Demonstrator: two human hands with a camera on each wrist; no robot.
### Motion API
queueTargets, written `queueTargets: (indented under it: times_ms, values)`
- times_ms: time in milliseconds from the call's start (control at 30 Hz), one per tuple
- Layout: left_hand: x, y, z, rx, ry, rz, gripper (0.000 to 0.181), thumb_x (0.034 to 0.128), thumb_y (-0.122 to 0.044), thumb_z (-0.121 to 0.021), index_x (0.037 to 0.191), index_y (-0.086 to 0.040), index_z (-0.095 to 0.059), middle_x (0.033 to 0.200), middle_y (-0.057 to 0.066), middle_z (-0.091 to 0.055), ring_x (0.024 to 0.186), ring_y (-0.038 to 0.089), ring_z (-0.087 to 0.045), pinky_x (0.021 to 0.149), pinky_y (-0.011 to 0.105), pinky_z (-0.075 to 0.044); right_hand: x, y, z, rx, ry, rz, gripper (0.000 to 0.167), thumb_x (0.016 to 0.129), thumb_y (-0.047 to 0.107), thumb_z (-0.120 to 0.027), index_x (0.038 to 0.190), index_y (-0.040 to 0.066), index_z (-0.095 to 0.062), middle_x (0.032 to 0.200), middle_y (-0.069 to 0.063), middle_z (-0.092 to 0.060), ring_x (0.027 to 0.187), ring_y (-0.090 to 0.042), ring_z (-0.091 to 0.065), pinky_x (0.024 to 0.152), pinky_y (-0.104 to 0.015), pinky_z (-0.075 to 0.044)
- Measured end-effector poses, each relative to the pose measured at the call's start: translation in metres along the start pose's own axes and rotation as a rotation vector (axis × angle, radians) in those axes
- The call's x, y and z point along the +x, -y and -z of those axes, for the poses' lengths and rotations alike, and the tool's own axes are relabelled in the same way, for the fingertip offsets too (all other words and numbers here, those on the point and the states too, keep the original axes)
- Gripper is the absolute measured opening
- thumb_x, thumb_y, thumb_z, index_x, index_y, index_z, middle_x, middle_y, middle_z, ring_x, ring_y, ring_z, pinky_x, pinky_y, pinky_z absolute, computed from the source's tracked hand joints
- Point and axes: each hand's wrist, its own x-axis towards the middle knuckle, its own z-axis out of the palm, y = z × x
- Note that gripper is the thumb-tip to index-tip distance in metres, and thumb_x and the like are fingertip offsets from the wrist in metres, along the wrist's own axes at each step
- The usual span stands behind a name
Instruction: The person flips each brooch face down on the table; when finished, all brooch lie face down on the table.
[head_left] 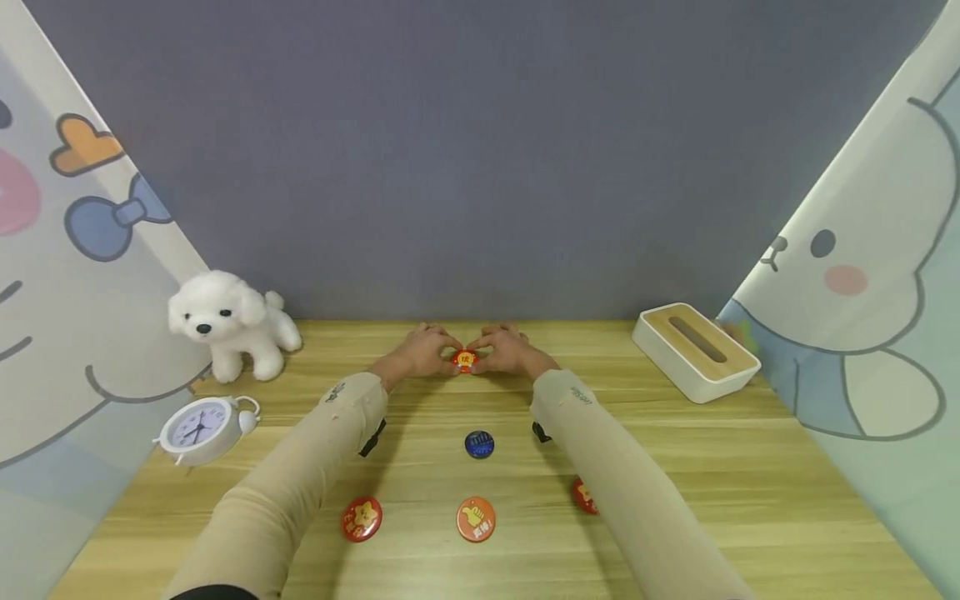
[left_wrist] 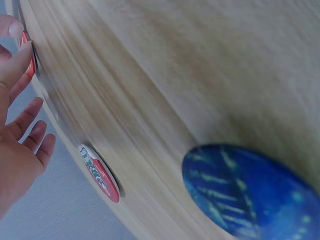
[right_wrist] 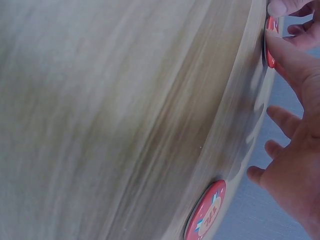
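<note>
At the far side of the table, a round red badge (head_left: 465, 360) with a yellow centre lies between both hands. The left hand (head_left: 426, 352) pinches its left edge with thumb and forefinger, other fingers spread. From the opposite side, the right hand (head_left: 508, 350) pinches the right edge likewise. In the left wrist view, a red, white and green badge (left_wrist: 100, 172) lies beside the left hand. The right wrist view has another red badge (right_wrist: 206, 212) below the right hand. Nearer the person lies a dark blue badge (head_left: 479, 444).
Closer in are a red star badge (head_left: 362, 518), an orange thumbs-up badge (head_left: 476, 518) and a red badge (head_left: 583, 497) partly hidden by the right sleeve. A white plush dog (head_left: 232, 325) and an alarm clock (head_left: 201, 430) stand left; a tissue box (head_left: 697, 354) stands right.
</note>
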Motion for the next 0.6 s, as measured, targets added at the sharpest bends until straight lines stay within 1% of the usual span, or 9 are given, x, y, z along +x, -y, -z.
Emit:
queueTargets:
  times_ms: [100, 300, 600]
  values:
    - [0.0012, -0.0008, 0.0004, -0.002, -0.002, -0.005, 0.054, 0.0883, -0.044, -0.075, 0.135, -0.019, -0.064, 0.142, 0.013, -0.055, 0.134, 0.038, -0.042, 0.111, 0.059, -0.034, 0.0006, -0.0009, 0.0008, -0.003, 0.002, 0.002, 0.051, 0.089, 0.042, -0.074, 0.137, 0.028, -0.063, 0.164, -0.013, -0.029, 0.152, -0.042, -0.013, 0.117, -0.069, -0.014]
    - [0.0012, -0.0038, 0.0006, -0.002, -0.010, -0.020, 0.052, 0.0884, -0.041, -0.076, 0.134, -0.017, -0.065, 0.139, 0.012, -0.057, 0.132, 0.037, -0.044, 0.111, 0.058, -0.034, 0.0006, -0.0023, 0.0009, 0.034, -0.010, -0.003, 0.050, 0.087, 0.039, -0.077, 0.134, 0.026, -0.066, 0.163, -0.013, -0.030, 0.152, -0.042, -0.013, 0.117, -0.069, -0.014]
    - [0.0013, -0.0066, 0.0011, 0.008, -0.016, -0.016, 0.052, 0.0886, -0.042, -0.075, 0.133, -0.017, -0.065, 0.139, 0.012, -0.057, 0.130, 0.036, -0.044, 0.110, 0.056, -0.035, 0.0004, -0.0025, 0.0013, 0.065, -0.009, -0.013, 0.045, 0.087, 0.036, -0.079, 0.130, 0.026, -0.068, 0.164, -0.012, -0.029, 0.153, -0.041, -0.010, 0.117, -0.070, -0.010]
